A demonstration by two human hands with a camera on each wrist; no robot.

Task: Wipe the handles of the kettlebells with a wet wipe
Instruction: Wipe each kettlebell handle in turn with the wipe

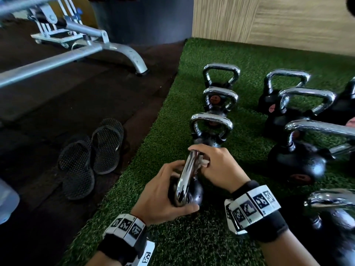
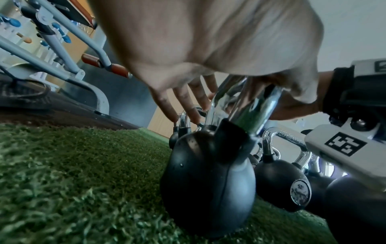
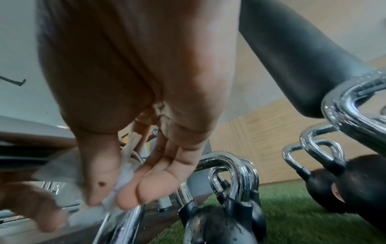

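Observation:
A small black kettlebell (image 1: pixel 192 192) with a chrome handle (image 1: pixel 187 175) stands on the green turf (image 1: pixel 172 242) right in front of me. My left hand (image 1: pixel 169 192) grips it low down, thumb across the near side of the ball and fingers (image 2: pixel 188 105) reaching down the far side of the handle (image 2: pixel 250 107). My right hand (image 1: pixel 213 166) pinches a crumpled white wet wipe (image 1: pixel 203 162) against the top of the handle. In the right wrist view the wipe (image 3: pixel 123 180) is squeezed between thumb and fingertips (image 3: pixel 150 189) just above the chrome bar (image 3: pixel 125 222).
Three more kettlebells line up behind this one (image 1: pixel 211 131), and a second row of bigger ones (image 1: pixel 297 162) stands to the right. Black sandals (image 1: pixel 92 156) lie on the dark floor to the left. A grey bench frame (image 1: pixel 76 52) is at the back left, a wooden wall (image 1: pixel 278 22) behind.

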